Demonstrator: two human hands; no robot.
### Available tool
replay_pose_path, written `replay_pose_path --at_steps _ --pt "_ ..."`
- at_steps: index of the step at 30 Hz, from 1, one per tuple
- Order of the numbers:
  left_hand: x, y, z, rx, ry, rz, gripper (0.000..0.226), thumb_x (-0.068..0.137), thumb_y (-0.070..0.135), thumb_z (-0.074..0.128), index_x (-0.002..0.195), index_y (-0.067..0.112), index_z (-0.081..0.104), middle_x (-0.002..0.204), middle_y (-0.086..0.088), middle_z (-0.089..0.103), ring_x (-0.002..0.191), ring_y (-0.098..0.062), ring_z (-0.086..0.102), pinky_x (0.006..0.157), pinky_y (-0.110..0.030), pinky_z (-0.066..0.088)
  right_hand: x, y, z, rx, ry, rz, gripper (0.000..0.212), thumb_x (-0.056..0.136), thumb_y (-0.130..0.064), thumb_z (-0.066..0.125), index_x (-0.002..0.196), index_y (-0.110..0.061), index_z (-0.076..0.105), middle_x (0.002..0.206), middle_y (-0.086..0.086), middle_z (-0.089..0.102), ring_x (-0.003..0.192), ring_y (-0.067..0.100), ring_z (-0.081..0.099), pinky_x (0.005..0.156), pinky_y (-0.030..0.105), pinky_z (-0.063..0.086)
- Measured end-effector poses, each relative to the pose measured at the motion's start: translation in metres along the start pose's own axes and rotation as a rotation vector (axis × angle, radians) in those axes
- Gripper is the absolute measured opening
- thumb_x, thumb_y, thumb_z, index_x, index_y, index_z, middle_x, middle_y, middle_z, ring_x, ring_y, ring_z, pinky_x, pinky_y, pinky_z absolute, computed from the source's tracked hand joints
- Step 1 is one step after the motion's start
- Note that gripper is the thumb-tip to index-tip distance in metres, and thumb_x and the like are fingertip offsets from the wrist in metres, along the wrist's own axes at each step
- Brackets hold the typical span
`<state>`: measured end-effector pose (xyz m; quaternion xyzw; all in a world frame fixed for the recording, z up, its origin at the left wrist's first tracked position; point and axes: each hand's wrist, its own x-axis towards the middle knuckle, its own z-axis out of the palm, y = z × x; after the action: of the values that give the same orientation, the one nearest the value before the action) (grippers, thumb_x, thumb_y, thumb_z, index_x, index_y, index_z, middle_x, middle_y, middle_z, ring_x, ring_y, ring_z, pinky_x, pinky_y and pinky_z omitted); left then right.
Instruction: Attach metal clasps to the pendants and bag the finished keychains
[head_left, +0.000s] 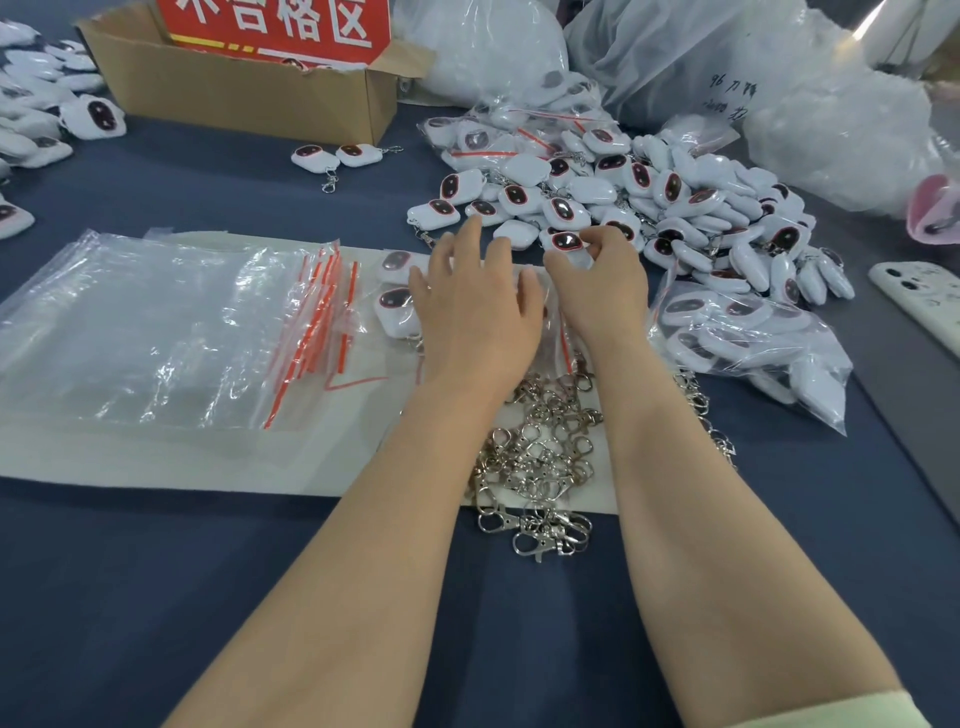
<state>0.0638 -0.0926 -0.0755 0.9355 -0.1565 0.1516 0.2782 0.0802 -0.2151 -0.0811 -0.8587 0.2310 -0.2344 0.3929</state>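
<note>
On the left of the blue desk (156, 597) lie clear bags (156, 322). The left hand (467, 317) is spread flat with its fingers wide. Shiny metal clasps (540, 467) sit in a heap between the arms. The right hand (597, 283) pinches one white pendant (566, 243) beside the big pendant pile (675, 208).
</note>
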Motion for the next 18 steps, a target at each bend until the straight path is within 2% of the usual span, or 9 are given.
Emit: replay_pose_path --at_steps 3,8,11,15,18 --pt "0.003 -0.005 0.001 0.001 -0.028 -0.022 0.044 0.1 0.034 0.033 0.134 0.01 0.047 0.154 -0.008 0.025 0.134 -0.029 0.035 0.108 -0.044 0.029 0.0 0.0 0.0 -0.007 -0.001 -0.006 0.048 0.087 -0.033 0.058 0.131 -0.016 0.05 0.131 0.003 0.052 0.115 0.017 0.051 0.092 0.03 0.041" --pt "0.005 -0.002 -0.003 -0.022 0.079 0.019 0.042 0.099 0.035 0.037 0.13 0.011 0.051 0.151 -0.008 0.03 0.137 -0.027 0.028 0.111 -0.042 0.024 0.001 -0.001 -0.001 -0.018 -0.003 -0.007 0.048 0.088 -0.033 0.059 0.131 -0.016 0.05 0.132 0.003 0.052 0.117 0.017 0.05 0.092 0.029 0.041" --pt "0.0 0.004 -0.002 -0.045 0.098 0.072 0.038 0.098 0.034 0.039 0.124 0.01 0.055 0.149 -0.007 0.034 0.134 -0.027 0.033 0.106 -0.038 0.03 0.001 -0.001 -0.001 -0.026 0.001 -0.006 0.048 0.088 -0.033 0.059 0.131 -0.016 0.05 0.133 0.004 0.051 0.117 0.017 0.051 0.089 0.026 0.038" --pt "-0.004 0.004 -0.001 -0.009 0.114 -0.038 0.039 0.097 0.035 0.037 0.122 0.011 0.055 0.152 -0.004 0.028 0.134 -0.026 0.028 0.099 -0.042 0.037 0.0 -0.002 -0.001 -0.02 0.009 -0.009 0.048 0.087 -0.033 0.059 0.131 -0.015 0.05 0.131 0.003 0.053 0.117 0.017 0.05 0.088 0.024 0.036" --pt "-0.005 0.004 0.0 0.001 0.09 -0.097 0.039 0.097 0.037 0.036 0.121 0.011 0.055 0.154 -0.006 0.023 0.135 -0.027 0.024 0.099 -0.042 0.035 0.0 -0.001 -0.001 -0.017 0.008 -0.006 0.048 0.087 -0.033 0.059 0.131 -0.016 0.05 0.131 0.003 0.052 0.116 0.016 0.05 0.086 0.024 0.035"
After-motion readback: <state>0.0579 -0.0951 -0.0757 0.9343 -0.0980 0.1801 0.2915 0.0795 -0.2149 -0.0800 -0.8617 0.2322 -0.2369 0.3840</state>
